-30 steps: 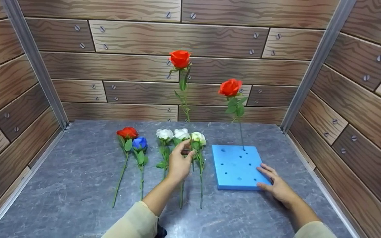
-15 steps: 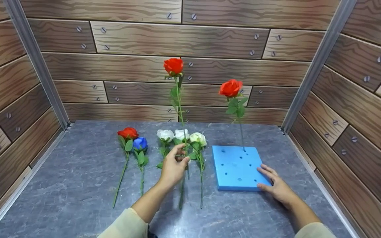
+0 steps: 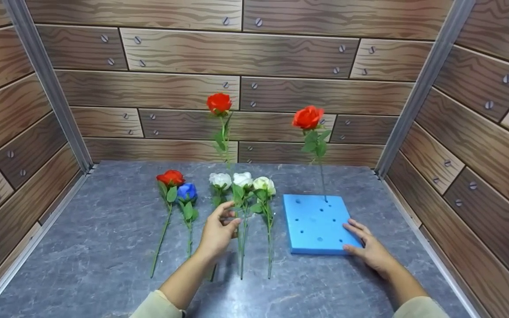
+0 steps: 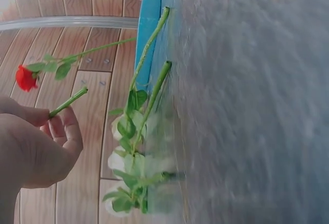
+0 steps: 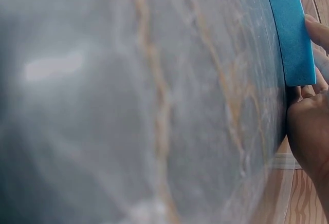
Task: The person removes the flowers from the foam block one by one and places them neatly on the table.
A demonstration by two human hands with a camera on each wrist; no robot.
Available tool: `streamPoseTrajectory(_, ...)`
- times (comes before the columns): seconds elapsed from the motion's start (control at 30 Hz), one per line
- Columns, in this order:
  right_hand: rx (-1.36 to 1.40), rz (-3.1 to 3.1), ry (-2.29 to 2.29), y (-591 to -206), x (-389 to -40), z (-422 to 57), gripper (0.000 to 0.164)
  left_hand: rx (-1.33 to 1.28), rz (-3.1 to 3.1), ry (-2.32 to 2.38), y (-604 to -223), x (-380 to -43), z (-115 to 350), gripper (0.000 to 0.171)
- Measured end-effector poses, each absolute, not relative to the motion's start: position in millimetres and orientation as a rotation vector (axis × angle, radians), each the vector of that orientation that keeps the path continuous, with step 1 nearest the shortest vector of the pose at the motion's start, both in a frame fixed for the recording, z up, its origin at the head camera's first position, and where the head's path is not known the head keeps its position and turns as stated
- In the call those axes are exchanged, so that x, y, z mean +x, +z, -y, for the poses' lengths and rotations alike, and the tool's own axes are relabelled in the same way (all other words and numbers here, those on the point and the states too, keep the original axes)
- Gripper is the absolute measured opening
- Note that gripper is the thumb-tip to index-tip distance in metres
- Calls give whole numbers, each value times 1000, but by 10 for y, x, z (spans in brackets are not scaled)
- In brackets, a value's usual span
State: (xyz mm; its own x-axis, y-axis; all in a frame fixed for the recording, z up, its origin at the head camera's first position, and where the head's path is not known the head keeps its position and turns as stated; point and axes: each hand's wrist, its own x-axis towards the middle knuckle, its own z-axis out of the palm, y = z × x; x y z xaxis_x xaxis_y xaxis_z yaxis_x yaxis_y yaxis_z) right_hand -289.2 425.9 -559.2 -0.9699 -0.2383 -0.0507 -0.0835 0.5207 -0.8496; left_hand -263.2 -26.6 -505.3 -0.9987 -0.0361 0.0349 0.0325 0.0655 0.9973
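My left hand [image 3: 219, 229] pinches the stem of a red rose [image 3: 219, 104] between thumb and fingers, the bloom upright above. In the left wrist view the stem's cut end [image 4: 81, 92] sticks out past the fingers. The hand is over three white roses on the table: one at left [image 3: 220, 181], one in the middle [image 3: 242, 179] and a creamier one at right [image 3: 264, 186]. My right hand [image 3: 371, 251] rests against the right edge of a blue foam block [image 3: 314, 225] with several holes, thumb and fingers spread.
Another red rose [image 3: 308, 117] stands upright in the block's far hole. To the left lie a red rose [image 3: 170, 177] and a blue rose [image 3: 187, 191]. Wood-patterned walls [image 3: 184, 53] enclose the grey marbled table [image 3: 104, 247] at the back and both sides.
My left hand has moved left and toward me with the red rose, away from the block, and the bloom has sunk lower. The right hand and block have stayed put.
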Motion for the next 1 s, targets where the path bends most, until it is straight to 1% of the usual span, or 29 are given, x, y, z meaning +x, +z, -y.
streamPoseTrajectory(0.3, -267, -2612, -1422, -5601, -2899, -4254, 78, 72, 2261, -2062, -5046, -2590, 497, 51)
streamPoseTrajectory(0.67, -267, -2603, -1423, -5601, -2901, -4260, 78, 183, 2300, -2037, -4953, -2570, 954, 51)
streamPoseTrajectory(1.0, -275, -2607, -1447, -5604, -2906, -4256, 76, 159, 2421, -1906, -4875, -2515, 1298, 49)
